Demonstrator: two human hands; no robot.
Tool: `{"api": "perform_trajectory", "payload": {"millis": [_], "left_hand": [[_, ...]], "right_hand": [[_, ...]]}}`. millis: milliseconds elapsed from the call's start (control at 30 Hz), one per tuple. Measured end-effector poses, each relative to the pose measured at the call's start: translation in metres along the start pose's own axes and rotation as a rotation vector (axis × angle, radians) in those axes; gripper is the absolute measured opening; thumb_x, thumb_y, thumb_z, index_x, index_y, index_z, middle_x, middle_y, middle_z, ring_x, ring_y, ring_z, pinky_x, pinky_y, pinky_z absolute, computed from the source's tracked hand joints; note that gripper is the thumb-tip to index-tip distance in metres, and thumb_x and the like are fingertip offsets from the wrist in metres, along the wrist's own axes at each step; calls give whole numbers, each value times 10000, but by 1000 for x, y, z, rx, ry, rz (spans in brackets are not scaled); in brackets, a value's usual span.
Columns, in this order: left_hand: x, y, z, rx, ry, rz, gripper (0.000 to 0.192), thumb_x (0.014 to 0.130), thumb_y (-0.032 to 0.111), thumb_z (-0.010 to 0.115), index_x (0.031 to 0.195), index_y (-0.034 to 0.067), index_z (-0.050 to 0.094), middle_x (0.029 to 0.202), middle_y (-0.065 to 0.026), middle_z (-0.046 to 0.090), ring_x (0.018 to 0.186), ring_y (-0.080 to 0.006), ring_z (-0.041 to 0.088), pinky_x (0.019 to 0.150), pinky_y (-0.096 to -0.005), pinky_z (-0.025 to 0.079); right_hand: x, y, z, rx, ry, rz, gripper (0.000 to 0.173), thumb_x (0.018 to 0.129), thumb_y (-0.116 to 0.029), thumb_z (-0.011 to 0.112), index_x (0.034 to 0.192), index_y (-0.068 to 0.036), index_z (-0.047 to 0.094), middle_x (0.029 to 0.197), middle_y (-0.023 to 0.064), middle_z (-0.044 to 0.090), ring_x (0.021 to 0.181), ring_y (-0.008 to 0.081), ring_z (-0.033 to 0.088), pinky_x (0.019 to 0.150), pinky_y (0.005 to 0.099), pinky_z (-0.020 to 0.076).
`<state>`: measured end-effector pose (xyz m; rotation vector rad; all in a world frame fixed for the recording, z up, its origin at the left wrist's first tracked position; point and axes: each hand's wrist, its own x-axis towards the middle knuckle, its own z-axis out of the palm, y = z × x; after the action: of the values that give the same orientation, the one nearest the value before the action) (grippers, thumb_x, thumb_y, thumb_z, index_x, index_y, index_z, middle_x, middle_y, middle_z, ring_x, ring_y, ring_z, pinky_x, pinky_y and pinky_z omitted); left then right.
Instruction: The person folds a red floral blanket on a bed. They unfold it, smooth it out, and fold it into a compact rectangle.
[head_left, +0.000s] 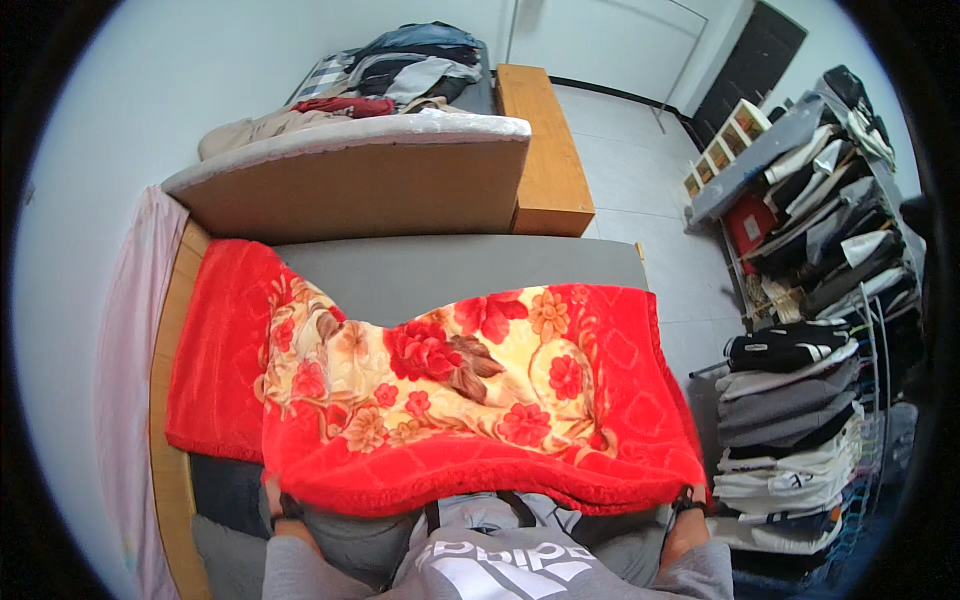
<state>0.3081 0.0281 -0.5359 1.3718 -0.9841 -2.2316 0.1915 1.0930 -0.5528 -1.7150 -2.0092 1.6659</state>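
Observation:
A plush red blanket (480, 360) with a cream middle and printed flowers spreads over a bed in front of me. Its near edge is raised toward my body and sags between my hands. My left hand (274, 491) grips the near edge at the left; my right hand (699, 495) has the near right corner. Folds of the blanket hide most of my fingers. A dark band circles each wrist. At the far left, part of the blanket lies flat against the wooden side board (174, 420). Grey bedding (465, 274) shows beyond the blanket's far edge.
A padded headboard (360, 180) rises behind the bed, with piled clothes (412, 71) beyond it. Beside it stands a wooden cabinet (544, 135). Along the right are a rack of hanging clothes (832, 210) and a stack of folded garments (791, 420). Pink cloth (139, 375) hangs at left.

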Motion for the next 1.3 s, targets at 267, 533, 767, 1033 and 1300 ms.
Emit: {"api": "perform_trajectory", "payload": {"millis": [267, 533, 767, 1033, 1300], "left_hand": [[24, 206, 265, -35, -279, 304, 421, 916, 293, 551, 1192, -9, 648, 1274, -183, 648, 1171, -370, 618, 1055, -488, 472], [-86, 398, 288, -149, -317, 762, 273, 921, 248, 627, 1108, 56, 683, 1119, -109, 697, 1050, -280, 649, 1016, -401, 491], [-78, 320, 211, -201, -300, 764, 432, 858, 290, 663, 1198, 24, 635, 1218, -125, 667, 1130, -296, 633, 1057, -426, 467], [-70, 140, 123, -220, -175, 375, 596, 866, 292, 654, 1376, 17, 510, 1346, -130, 602, 1234, -323, 581, 1074, -482, 454], [-54, -63, 26, 159, 270, -311, 265, 895, 290, 585, 1103, 128, 555, 1081, -66, 603, 909, -250, 623, 770, -407, 487]], "right_hand": [[-14, -419, 138, -451, -312, -1262, 310, 798, 3, 668, 1109, -3, 672, 1067, 116, 702, 975, 243, 662, 846, 402, 529], [-119, -646, -3, -245, 137, -1856, 483, 855, -42, 491, 1332, -5, 560, 1271, 167, 604, 1207, 282, 557, 1050, 354, 406], [-173, -541, -10, -66, 25, -1615, 473, 1004, -214, 483, 1414, 20, 476, 1363, 129, 549, 1249, 239, 531, 1089, 373, 398], [-95, -377, 20, 198, -379, -1144, 587, 903, -146, 645, 1448, -80, 436, 1401, 112, 522, 1255, 297, 528, 1089, 437, 413], [71, -99, 81, 252, 51, -387, 842, 851, -14, 637, 1552, -212, 213, 1177, 142, 620, 955, 313, 629, 779, 523, 542]]}}
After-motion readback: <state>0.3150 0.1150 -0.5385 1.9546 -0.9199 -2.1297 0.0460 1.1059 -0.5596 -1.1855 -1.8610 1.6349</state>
